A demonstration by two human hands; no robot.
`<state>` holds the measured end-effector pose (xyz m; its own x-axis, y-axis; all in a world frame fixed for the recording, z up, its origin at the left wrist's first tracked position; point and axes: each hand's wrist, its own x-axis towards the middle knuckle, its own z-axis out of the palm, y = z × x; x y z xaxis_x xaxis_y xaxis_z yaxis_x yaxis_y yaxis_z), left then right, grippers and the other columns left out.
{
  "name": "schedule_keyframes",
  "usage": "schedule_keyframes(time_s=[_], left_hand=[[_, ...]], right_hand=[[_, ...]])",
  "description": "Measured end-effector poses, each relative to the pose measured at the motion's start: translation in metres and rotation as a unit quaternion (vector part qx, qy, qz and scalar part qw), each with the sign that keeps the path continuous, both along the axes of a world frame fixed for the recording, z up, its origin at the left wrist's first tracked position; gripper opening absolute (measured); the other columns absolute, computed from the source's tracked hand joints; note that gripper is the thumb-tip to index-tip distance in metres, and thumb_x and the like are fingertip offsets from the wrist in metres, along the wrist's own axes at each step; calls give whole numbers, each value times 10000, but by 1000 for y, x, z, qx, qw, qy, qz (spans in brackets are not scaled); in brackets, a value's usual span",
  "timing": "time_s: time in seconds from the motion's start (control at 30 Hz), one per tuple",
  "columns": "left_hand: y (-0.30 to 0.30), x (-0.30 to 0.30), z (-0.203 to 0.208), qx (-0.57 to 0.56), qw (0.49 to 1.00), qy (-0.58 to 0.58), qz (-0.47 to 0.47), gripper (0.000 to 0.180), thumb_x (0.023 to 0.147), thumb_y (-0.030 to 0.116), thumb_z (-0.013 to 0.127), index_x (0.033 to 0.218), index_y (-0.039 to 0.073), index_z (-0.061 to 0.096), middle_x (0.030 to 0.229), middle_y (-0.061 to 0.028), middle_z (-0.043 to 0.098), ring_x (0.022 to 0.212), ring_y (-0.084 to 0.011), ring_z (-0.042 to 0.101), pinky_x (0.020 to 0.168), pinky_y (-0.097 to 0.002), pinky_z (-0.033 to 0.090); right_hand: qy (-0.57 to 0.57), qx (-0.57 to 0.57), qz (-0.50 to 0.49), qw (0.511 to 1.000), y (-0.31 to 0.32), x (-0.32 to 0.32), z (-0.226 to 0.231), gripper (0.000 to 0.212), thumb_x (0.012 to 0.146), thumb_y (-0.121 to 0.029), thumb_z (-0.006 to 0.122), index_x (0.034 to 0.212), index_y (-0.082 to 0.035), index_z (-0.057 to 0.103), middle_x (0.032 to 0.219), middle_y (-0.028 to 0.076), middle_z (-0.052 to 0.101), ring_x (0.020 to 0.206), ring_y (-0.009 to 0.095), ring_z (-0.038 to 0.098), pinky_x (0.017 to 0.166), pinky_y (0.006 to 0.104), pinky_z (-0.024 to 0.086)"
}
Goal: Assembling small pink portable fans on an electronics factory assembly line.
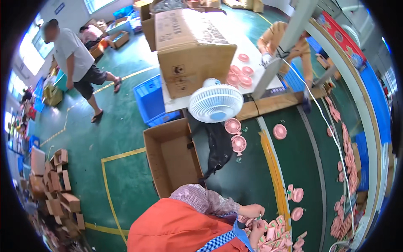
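At the lower edge, my left hand reaches out from a checked sleeve, its fingers closed in a pinch. Close below it, my right hand is also closed, fingertips almost meeting the left. Something small with a bit of green shows between them, too small to name. Under and beside both hands lies a heap of pink plastic fan parts with green pieces on them. A round pink fan part rests on the green belt to the right, with another pink fan part farther along.
An open cardboard box stands left of the belt, near a black bag. Beyond are a white desk fan, a large carton and a blue crate. A co-worker sits far right; another person walks at left.
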<state>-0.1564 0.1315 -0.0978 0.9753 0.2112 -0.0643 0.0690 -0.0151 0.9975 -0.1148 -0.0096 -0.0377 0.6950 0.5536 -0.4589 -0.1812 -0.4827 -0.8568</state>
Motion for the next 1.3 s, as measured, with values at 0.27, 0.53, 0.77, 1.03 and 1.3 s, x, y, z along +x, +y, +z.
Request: schedule_keyframes(time_s=[0.27, 0.53, 0.77, 1.03, 1.3], left_hand=[[17, -11, 20, -28, 998, 16, -56, 297, 626, 32, 611, 920, -6, 613, 837, -149, 640, 787, -264, 624, 662, -345, 491], [50, -32, 38, -480, 876, 40, 25, 160, 757, -49, 595, 907, 6, 593, 715, -97, 596, 610, -173, 632, 450, -238, 479], [62, -8, 79, -227, 970, 79, -19, 280, 827, -54, 510, 1098, -6, 560, 877, -38, 552, 707, -99, 603, 587, -204, 501], [30, 4, 83, -265, 961, 74, -39, 152, 840, -83, 505, 964, 0, 478, 871, -23, 590, 688, -82, 598, 575, -200, 501], [16, 13, 98, -86, 993, 52, -69, 97, 801, -65, 568, 854, -6, 511, 724, -18, 567, 625, -69, 556, 536, -206, 456]], right_hand=[[-46, 3, 94, 994, 1, 2, 6, 226, 897, -254, 572, 842, -39, 535, 640, 23, 535, 465, 79, 442, 389, 203, 325], [67, -13, 51, 996, 54, 15, 21, 85, 852, -110, 578, 869, -27, 573, 698, 17, 566, 573, 93, 500, 522, 230, 417], [51, 166, -27, 984, 48, 16, 47, 54, 895, -38, 524, 909, 11, 543, 750, 27, 597, 641, 59, 545, 593, 194, 468], [-45, 152, -48, 986, 11, 17, 54, 52, 876, -36, 547, 850, 4, 568, 696, 3, 591, 621, 41, 548, 548, 193, 452], [-103, 146, -63, 982, 0, 19, 59, 27, 845, 19, 552, 818, 21, 557, 661, 20, 579, 581, 54, 557, 506, 197, 439]])
